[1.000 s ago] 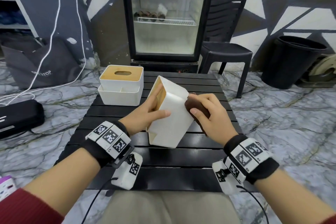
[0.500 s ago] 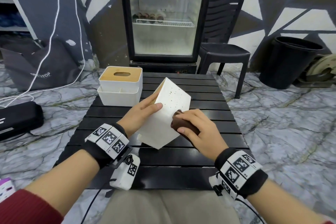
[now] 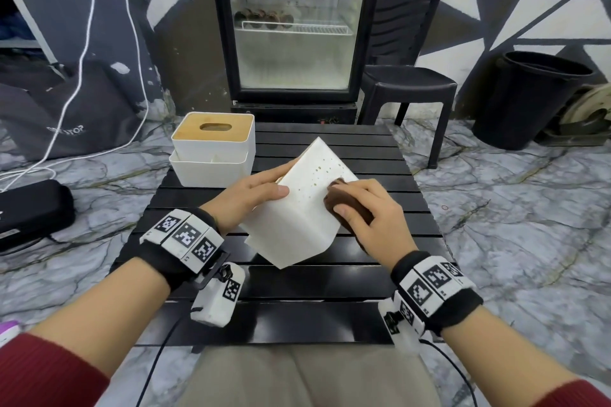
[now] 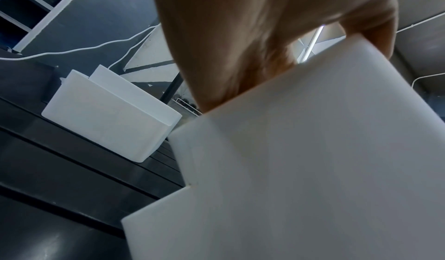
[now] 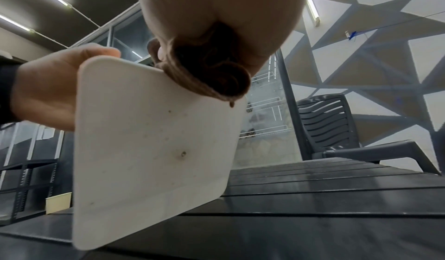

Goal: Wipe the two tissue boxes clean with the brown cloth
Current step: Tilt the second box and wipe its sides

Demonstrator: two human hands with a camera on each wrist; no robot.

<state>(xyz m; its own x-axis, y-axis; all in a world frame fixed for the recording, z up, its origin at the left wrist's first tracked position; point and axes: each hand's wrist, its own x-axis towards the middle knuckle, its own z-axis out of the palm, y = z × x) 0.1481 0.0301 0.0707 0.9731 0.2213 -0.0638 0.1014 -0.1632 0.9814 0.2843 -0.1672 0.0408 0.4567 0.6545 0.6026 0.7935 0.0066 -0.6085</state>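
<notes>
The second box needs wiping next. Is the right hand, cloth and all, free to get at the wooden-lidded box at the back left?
Probably not directly: the tilted box and left hand lie between the right hand and it.

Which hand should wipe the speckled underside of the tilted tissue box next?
Right. The right hand already holds the brown cloth against the tilted tissue box, beside the specks. The left hand is steadying that box.

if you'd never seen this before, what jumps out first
A tilted white plastic tissue box speckled with small brown spots, mid-table, gripped by the left hand while the right hand presses a bunched brown cloth against it. Behind it stands a second white tissue box with a wooden lid.
</notes>
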